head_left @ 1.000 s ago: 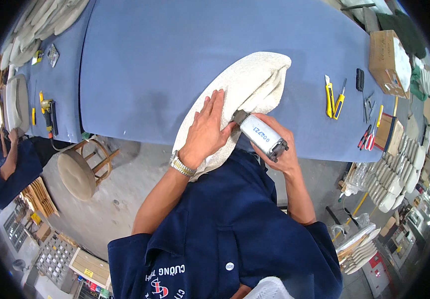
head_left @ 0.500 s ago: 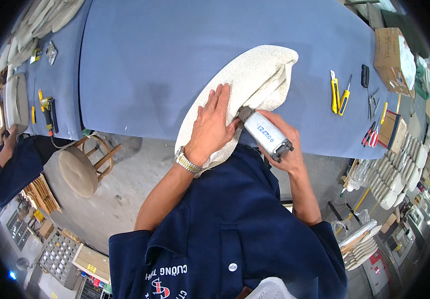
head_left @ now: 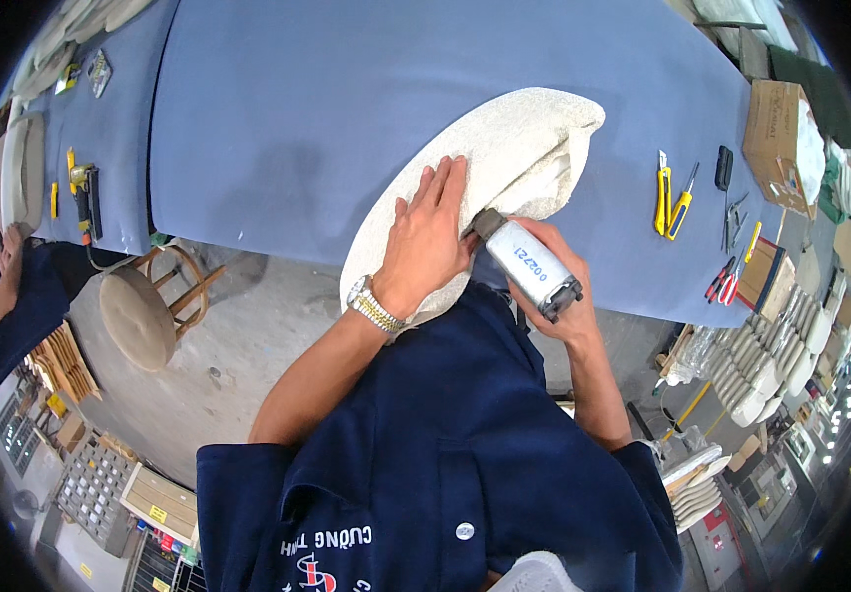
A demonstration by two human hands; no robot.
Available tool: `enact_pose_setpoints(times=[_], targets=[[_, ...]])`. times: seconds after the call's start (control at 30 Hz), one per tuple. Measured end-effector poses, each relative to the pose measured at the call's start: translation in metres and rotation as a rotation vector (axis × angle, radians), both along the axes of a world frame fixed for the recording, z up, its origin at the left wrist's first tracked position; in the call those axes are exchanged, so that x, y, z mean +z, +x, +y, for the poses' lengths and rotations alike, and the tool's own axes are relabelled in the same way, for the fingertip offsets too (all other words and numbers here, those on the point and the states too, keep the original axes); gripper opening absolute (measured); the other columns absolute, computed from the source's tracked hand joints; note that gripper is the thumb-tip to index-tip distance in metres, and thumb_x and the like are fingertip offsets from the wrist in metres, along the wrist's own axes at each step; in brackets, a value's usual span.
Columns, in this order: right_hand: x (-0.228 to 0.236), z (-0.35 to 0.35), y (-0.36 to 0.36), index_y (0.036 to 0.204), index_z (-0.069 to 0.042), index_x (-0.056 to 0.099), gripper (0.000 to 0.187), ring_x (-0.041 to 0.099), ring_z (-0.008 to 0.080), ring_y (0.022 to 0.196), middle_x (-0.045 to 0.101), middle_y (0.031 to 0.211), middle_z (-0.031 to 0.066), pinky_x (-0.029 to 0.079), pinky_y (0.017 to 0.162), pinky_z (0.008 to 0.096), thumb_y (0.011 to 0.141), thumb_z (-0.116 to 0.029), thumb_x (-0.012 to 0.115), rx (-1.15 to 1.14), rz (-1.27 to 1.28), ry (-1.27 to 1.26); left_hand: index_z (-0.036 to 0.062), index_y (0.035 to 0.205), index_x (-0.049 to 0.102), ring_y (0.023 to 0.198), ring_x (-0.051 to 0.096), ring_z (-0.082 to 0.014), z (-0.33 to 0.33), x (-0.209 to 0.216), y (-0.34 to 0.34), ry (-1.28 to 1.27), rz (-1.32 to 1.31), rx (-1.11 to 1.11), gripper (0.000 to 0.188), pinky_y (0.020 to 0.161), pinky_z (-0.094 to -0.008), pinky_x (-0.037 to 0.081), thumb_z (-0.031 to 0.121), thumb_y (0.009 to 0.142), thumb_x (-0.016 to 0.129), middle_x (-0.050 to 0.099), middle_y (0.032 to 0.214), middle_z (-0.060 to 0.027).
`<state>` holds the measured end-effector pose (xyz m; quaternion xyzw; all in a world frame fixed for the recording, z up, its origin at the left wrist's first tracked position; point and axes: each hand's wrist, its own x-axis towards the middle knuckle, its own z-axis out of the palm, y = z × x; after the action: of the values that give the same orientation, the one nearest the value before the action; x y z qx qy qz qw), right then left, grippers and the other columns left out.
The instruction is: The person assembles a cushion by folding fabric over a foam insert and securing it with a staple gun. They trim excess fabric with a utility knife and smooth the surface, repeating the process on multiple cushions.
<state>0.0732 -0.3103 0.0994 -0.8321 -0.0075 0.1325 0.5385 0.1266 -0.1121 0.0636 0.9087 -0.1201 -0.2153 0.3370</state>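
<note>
A cream fabric-covered seat pad [head_left: 509, 128] lies tilted over the near edge of the blue worktable, its lower end against my shirt. Loose fabric is folded along its right side. My left hand [head_left: 425, 242] rests on the cover with its fingers stretched out, a metal-band watch on the wrist. My right hand [head_left: 571, 306] is wrapped round a silver-bodied staple gun [head_left: 529, 261]. The gun's dark nose is at the fabric fold, beside my left thumb; the exact contact point is hidden.
On the blue table [head_left: 278, 109], a yellow cutter [head_left: 663, 193], a screwdriver [head_left: 682, 209] and red-handled pliers [head_left: 723, 280] lie at right. A cardboard box [head_left: 776, 133] stands behind them. A round stool [head_left: 138, 321] is at left, near another person's arm [head_left: 1, 276].
The view has shifted slightly. The pad's far end has swung a little to the right and its cover looks flatter. Both hands keep nearly the same place on it.
</note>
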Motion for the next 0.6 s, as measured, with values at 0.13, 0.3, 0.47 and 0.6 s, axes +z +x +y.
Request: enact_pose_setpoints(times=[0.13,0.3,0.47,0.6], targets=[[-0.015,-0.005,-0.009,0.136,-0.003,0.061,0.06,0.071,0.0278,0.109,0.069,0.127,0.0163,0.053,0.095,0.0351,0.077,-0.004,0.075,0.014,-0.129,0.009,0.0027,0.16,0.024,0.15,0.035,-0.0441,0.004,-0.001,0.002,-0.012,0.03,-0.005,0.097,0.114,-0.0647,0.038,0.007,0.08,0.079,0.034,0.162,-0.0255],[-0.012,-0.003,-0.014,0.134,-0.003,0.064,0.06,0.07,0.0362,0.116,0.07,0.128,0.0205,0.053,0.099,0.0395,0.077,-0.017,0.076,0.01,-0.121,0.023,0.0027,0.161,0.023,0.151,0.032,-0.0432,0.005,0.0,0.003,-0.019,0.053,-0.014,0.098,0.115,-0.0671,0.036,0.008,0.081,0.078,0.032,0.164,-0.0248],[0.003,0.003,-0.004,0.136,-0.007,0.062,0.061,0.07,0.0346,0.115,0.071,0.126,0.0185,0.054,0.097,0.0383,0.077,-0.017,0.075,0.032,-0.02,0.035,0.0028,0.161,0.023,0.151,0.033,-0.0439,0.004,-0.001,-0.001,-0.014,0.047,-0.009,0.098,0.114,-0.0672,0.036,0.003,0.078,0.077,0.032,0.163,-0.0254],[0.002,0.006,-0.004,0.136,-0.01,0.061,0.06,0.071,0.0332,0.114,0.071,0.124,0.0162,0.054,0.095,0.0369,0.077,-0.014,0.074,-0.022,0.095,0.049,0.0048,0.162,0.023,0.15,0.032,-0.0456,-0.001,0.001,0.003,-0.015,0.043,-0.006,0.101,0.114,-0.0671,0.036,0.002,0.077,0.077,0.032,0.163,-0.0263]])
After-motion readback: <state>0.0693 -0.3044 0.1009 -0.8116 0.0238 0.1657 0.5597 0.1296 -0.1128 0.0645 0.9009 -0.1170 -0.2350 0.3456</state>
